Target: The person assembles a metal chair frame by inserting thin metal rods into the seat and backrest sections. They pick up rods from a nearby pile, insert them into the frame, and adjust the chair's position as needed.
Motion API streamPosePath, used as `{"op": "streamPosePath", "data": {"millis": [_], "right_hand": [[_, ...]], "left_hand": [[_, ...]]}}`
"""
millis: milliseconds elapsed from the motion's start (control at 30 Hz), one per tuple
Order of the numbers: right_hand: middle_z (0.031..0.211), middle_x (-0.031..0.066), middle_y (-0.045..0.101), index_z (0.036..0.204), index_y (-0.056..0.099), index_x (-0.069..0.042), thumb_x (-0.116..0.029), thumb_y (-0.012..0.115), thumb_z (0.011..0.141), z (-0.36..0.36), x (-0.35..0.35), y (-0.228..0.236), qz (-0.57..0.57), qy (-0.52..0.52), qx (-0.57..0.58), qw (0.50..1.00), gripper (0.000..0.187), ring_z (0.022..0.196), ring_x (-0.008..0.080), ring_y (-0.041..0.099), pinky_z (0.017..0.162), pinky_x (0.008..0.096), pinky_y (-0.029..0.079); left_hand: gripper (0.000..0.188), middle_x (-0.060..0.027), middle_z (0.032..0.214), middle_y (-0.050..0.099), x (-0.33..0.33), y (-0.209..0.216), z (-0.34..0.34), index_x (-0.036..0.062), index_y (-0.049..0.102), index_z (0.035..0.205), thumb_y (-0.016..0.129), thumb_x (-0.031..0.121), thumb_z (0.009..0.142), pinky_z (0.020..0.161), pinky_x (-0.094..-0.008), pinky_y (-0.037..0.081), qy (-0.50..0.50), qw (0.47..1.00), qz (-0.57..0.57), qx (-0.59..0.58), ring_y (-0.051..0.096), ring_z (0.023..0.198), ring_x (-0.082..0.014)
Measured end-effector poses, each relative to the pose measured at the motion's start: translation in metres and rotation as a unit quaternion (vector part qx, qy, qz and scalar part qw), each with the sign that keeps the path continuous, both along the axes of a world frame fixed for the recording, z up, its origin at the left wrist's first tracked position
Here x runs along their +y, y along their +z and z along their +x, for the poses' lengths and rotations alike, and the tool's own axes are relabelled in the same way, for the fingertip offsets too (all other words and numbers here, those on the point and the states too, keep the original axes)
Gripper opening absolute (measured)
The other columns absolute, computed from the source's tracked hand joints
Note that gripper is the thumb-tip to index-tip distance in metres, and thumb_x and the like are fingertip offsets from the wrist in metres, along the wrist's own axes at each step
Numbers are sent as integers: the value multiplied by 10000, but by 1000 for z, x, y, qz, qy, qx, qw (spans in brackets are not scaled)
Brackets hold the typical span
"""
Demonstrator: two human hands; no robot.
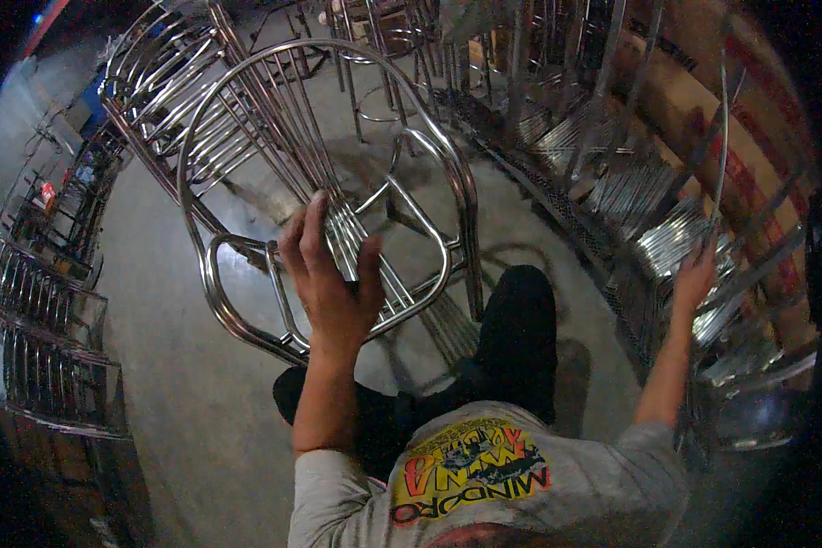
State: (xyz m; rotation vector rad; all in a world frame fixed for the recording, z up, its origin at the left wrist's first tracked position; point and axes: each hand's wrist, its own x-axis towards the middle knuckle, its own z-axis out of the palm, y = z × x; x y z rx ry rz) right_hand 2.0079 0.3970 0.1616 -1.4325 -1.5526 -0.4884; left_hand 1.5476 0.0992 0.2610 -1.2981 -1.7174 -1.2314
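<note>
In front of my knees stands a shiny metal chair frame of bent tubes, with a big round hoop and a row of thin straight bars down its middle. My left hand is raised over these bars, fingers spread and nothing in them; whether it touches the frame I cannot tell. Far out to the right, my right hand is closed around the lower end of a long thin metal rod that rises upright. Bundles of short shiny rods lie on the rack just beside that hand.
A metal rack with uprights runs along the right, with brown cardboard boxes behind it. Another slatted tubular frame leans at the far left. More barred metal frames stand at the left edge, and stool-like frames stand at the back.
</note>
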Motion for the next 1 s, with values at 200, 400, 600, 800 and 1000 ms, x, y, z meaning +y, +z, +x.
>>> {"op": "streamPosePath", "data": {"millis": [200,400,600,800,1000], "right_hand": [[1271,181,584,1386,485,-172,-106,547,889,-72,-29,95,46,185,-140,972,506,1044,405,605,848,460,487],[1063,148,644,1290,583,-179,-46,638,761,-99,-26,137,244,286,-355,856,548,899,317,620,737,424,484],[1073,174,625,1309,533,-57,-173,680,857,-131,-33,125,7,209,-98,973,489,897,353,587,764,450,465],[1258,150,551,1465,323,-73,-243,634,837,-271,-166,14,-431,685,123,574,721,1153,305,518,1019,390,393],[874,70,559,1387,410,-78,-318,510,988,-320,-185,-55,-700,547,291,354,476,721,157,532,571,294,447]], "left_hand": [[725,-260,1372,316,-19,78,30,10,398,1382,753,262,802,1051,-499,336,88,980,26,175,341,1273,-425],[669,-271,1358,378,-9,30,8,21,379,1388,702,257,852,1062,-488,329,97,995,-22,-12,380,1271,-452],[247,-140,773,621,21,-16,-43,-5,535,1003,477,235,1001,675,-435,486,-18,976,28,-217,620,722,-359],[311,24,618,427,80,-13,-80,116,506,849,439,368,1019,429,-287,349,-287,797,138,-513,422,505,-111],[329,-8,648,498,114,-126,-88,116,475,842,438,398,1007,441,-326,368,-304,642,143,-689,480,523,-171]]}}
